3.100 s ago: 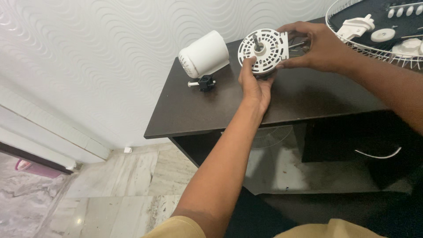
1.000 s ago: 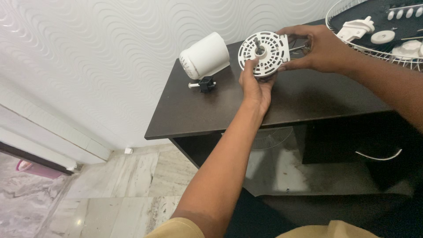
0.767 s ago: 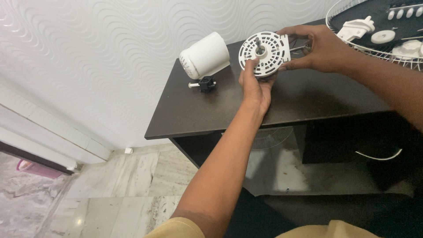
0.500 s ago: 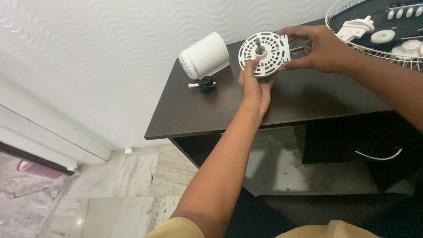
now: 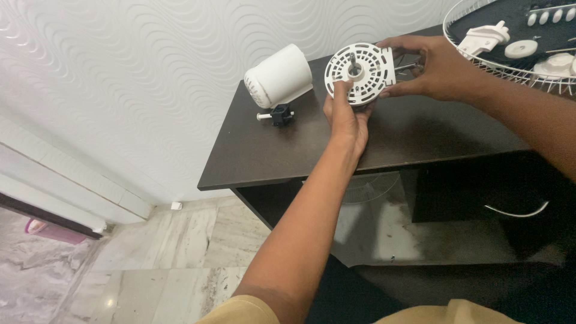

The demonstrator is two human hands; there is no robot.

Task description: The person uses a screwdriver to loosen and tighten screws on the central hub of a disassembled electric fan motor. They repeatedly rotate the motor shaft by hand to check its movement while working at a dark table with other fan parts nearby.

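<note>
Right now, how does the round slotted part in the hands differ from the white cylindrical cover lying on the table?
The round slotted part is a flat disc with open slots and a metal shaft at its centre; the white cylindrical cover is a deep, mostly closed cup. The disc is held above the dark table by the left hand and right hand; the cover lies on its side, untouched. Both are white plastic.

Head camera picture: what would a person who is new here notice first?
First, the round white slotted disc with a metal shaft, held above the dark table by the left hand from below and the right hand from the side. Next, the white cylindrical cover lying at the table's back left, and the wire grille holding small white parts at top right.
</note>
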